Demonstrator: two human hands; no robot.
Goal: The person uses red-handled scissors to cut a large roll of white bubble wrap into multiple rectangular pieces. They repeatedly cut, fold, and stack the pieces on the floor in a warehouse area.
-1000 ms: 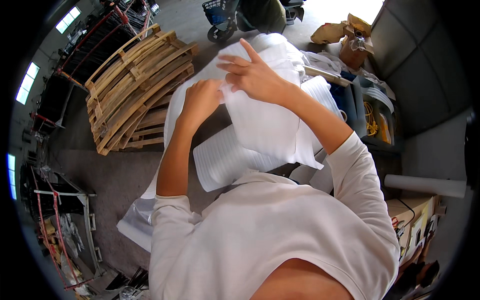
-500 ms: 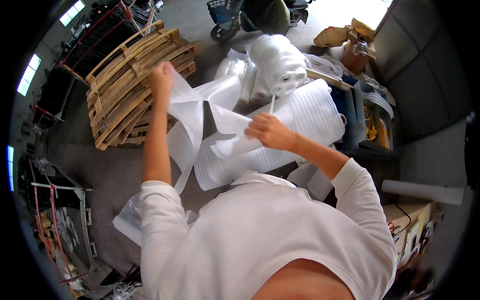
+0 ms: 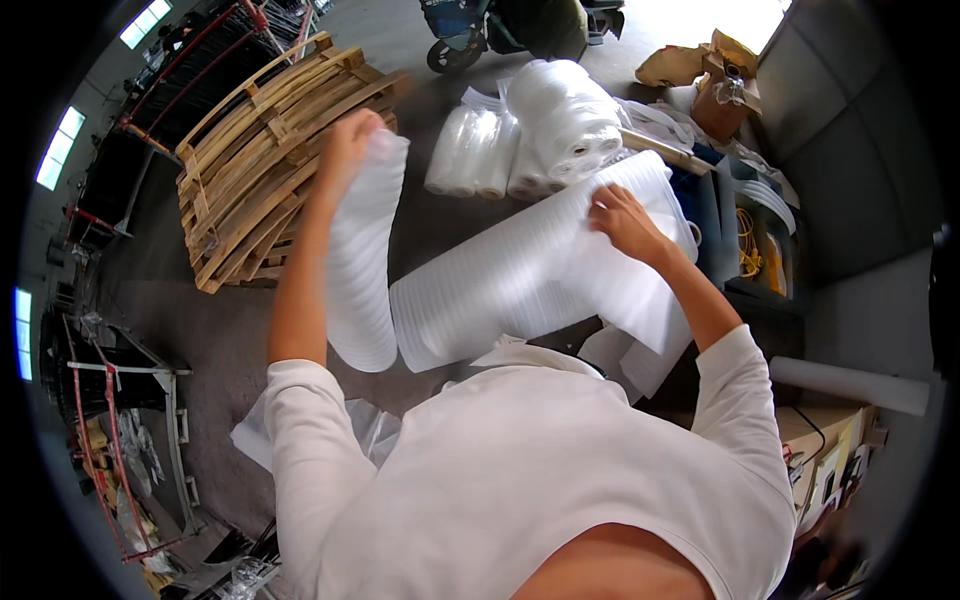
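1. By the left hand [image 3: 350,138], at 11 o'clock, the top of a white foam sheet [image 3: 362,250] is gripped, fingers closed narrow; it is held high, apparently so that its length can hang down freely, towards 9 o'clock
2. The sheet's lower end is seen just beside the left end of the foam roll [image 3: 475,290]; whether the two are touching cannot be told
3. The roll is laid on its side across the middle, slanting from 8 towards 2 o'clock, a pose in which it would probably be turned easily
4. The right hand [image 3: 625,218], at 2 o'clock, is set on the roll with fingers curled, perhaps to steady it; whether foam is pinched cannot be told
5. Below that hand a loose flap [image 3: 638,285] is draped over the roll's near side
6. Between 2 and 3 o'clock an open bin [image 3: 722,215] is placed, in which a yellow cord [image 3: 746,245] is kept, presumably for ready reach
7. Nearer 1 than 3 o'clock, clear plastic [image 3: 733,90] is seen at the open top of a brown box [image 3: 714,112]
8. Plastic rolls [image 3: 560,105] are grouped between 12 and 1 o'clock, pallets [image 3: 265,170] stacked at 10, seemingly to save floor space
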